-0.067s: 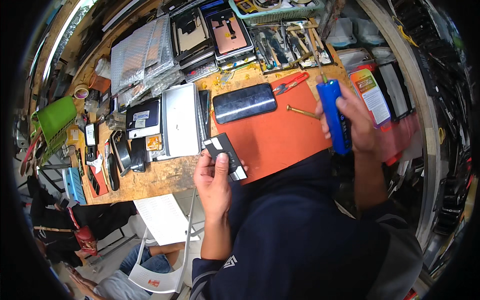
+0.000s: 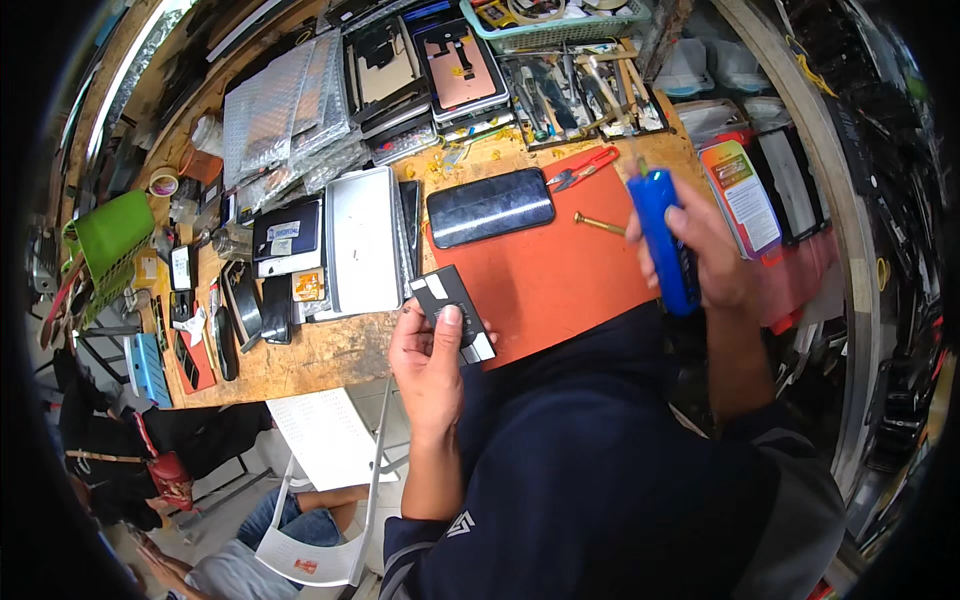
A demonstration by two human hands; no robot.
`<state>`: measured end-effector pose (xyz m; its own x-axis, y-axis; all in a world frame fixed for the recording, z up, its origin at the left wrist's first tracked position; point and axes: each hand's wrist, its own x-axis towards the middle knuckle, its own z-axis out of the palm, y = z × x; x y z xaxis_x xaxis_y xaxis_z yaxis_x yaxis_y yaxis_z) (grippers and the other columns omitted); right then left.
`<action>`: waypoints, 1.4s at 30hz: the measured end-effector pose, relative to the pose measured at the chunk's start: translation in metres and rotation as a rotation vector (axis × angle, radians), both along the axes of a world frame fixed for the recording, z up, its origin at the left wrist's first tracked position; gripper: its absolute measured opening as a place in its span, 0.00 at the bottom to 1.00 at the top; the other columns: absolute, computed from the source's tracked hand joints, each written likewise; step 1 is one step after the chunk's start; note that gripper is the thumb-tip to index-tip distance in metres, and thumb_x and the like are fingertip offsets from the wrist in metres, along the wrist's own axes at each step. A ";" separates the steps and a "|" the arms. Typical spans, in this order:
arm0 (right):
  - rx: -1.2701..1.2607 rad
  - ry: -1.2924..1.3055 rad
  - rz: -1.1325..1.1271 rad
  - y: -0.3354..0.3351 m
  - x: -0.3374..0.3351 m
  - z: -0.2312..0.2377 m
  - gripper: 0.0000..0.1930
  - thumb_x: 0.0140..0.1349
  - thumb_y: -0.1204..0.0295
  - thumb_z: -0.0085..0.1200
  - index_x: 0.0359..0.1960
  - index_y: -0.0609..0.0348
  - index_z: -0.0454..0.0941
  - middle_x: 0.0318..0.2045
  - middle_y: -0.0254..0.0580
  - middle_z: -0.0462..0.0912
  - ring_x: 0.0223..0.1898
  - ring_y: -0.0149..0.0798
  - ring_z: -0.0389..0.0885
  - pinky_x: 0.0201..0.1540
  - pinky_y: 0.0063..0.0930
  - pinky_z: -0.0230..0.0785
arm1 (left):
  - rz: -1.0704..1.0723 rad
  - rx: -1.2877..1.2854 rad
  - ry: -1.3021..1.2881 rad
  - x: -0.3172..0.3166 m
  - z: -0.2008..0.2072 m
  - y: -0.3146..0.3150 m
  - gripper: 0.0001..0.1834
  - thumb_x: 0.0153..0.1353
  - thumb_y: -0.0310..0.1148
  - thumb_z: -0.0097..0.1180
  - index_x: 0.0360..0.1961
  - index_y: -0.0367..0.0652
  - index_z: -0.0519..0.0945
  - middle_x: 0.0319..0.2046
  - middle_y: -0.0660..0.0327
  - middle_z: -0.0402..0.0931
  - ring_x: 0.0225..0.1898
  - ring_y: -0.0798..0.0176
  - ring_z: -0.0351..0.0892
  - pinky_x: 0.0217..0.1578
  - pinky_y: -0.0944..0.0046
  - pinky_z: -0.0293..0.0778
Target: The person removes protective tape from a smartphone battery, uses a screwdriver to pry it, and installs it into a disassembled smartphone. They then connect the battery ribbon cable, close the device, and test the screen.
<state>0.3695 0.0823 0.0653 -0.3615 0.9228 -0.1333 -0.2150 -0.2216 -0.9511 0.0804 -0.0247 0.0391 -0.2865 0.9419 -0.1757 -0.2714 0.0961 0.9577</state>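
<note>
My left hand is closed on a flat black phone battery with white strips, its thumb pressed on the face, over the near left edge of an orange mat. In my right hand, raised at the mat's right side, is a blue handheld tool with a thin shaft pointing away. A small brass-coloured screwdriver lies beside that hand's fingers. On the mat's far part rests a dark phone, with red-handled snips to its right.
White trays and bubble-wrapped panels crowd the wooden bench's left side. A tool tray and a green basket stand at the back. A boxed package is at right. Below left, a person sits near a white chair.
My right hand has shifted the blue tool slightly left and toward me, tilting it a little. My left hand holds the battery almost unmoved.
</note>
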 end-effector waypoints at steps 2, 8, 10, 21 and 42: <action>-0.058 0.058 0.189 -0.010 0.001 -0.002 0.36 0.76 0.57 0.50 0.77 0.69 0.59 0.43 0.45 0.81 0.33 0.29 0.81 0.34 0.23 0.77 | -0.009 0.007 0.014 0.000 0.002 0.000 0.10 0.79 0.29 0.54 0.54 0.34 0.78 0.38 0.57 0.84 0.33 0.64 0.88 0.35 0.58 0.90; 0.176 -0.219 0.710 -0.013 -0.007 -0.004 0.34 0.73 0.63 0.56 0.76 0.65 0.65 0.50 0.51 0.85 0.42 0.41 0.87 0.47 0.34 0.78 | 0.002 0.005 -0.086 -0.007 -0.004 0.000 0.11 0.80 0.30 0.50 0.54 0.33 0.77 0.37 0.54 0.85 0.34 0.60 0.89 0.34 0.57 0.91; 0.439 -0.238 0.749 -0.013 -0.012 -0.021 0.34 0.73 0.64 0.56 0.77 0.68 0.63 0.54 0.54 0.85 0.48 0.47 0.88 0.54 0.36 0.77 | 0.020 -0.014 -0.103 -0.010 -0.009 0.000 0.12 0.81 0.31 0.48 0.55 0.33 0.77 0.36 0.54 0.86 0.33 0.59 0.90 0.33 0.57 0.91; 0.230 -0.213 0.679 -0.015 -0.010 -0.014 0.36 0.72 0.63 0.57 0.78 0.64 0.63 0.54 0.52 0.84 0.46 0.42 0.87 0.51 0.33 0.77 | 0.011 0.001 -0.095 -0.005 -0.008 0.003 0.11 0.81 0.31 0.49 0.51 0.34 0.79 0.34 0.54 0.86 0.30 0.59 0.90 0.29 0.59 0.90; 0.543 -0.917 -0.547 0.257 0.002 -0.084 0.37 0.68 0.57 0.63 0.73 0.64 0.65 0.58 0.67 0.84 0.57 0.64 0.85 0.63 0.50 0.75 | 0.009 0.020 -0.080 -0.001 -0.003 0.002 0.12 0.84 0.33 0.45 0.47 0.37 0.77 0.31 0.60 0.82 0.27 0.69 0.84 0.33 0.64 0.87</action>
